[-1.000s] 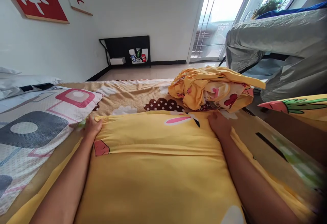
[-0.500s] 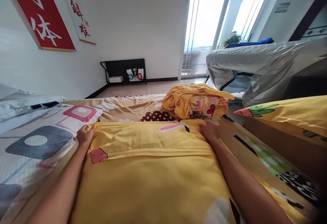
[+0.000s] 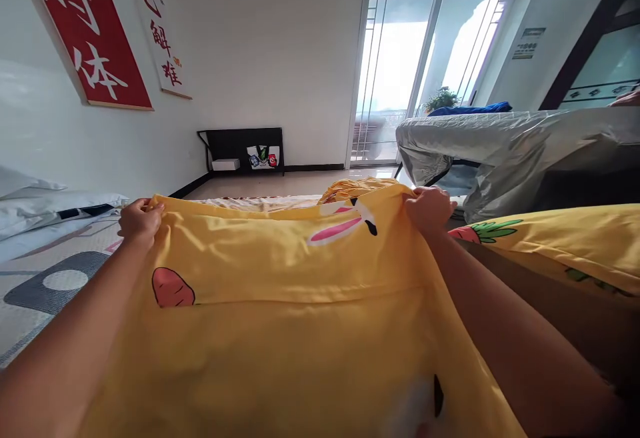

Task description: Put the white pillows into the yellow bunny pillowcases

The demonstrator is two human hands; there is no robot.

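Gripping the far edge of a yellow printed cloth (image 3: pixel 300 261), both hands had fingers closed: left hand (image 3: pixel 141 220) at 9 o'clock, bunching the far-left corner; right hand (image 3: pixel 431 208) at 3 o'clock, fisted on the far-right corner. Cloth filled centre down to 6 o'clock. Far edge ran 9-to-3 between the hands; near end left the frame at 6, so long axis couldn't be told. A seam crossed it, parallel to that edge. Carrot print (image 3: pixel 173 288) sat left; pink-and-white ear print (image 3: pixel 335 230) slanted toward 2.

Writing: red scroll (image 3: pixel 93 38), 10 o'clock, clearly read 体 at its foot; white scroll (image 3: pixel 161 35), 10 to 11, showed 解难. Wall sign (image 3: pixel 529 43) at 2 and tote bag (image 3: pixel 263 157) at 10 were too small to read.

Grey-patterned cloth (image 3: pixel 65 281) lay at 8; yellow bundle (image 3: pixel 350 189) showed just over the far edge, toward 1. Second yellow cloth (image 3: pixel 570 235), 3 o'clock. Silver cover (image 3: pixel 500 135) draped at 2 to 3; glass door (image 3: pixel 400 71) at 1; black rack (image 3: pixel 215 145) against white wall (image 3: pixel 275 58) at 10.
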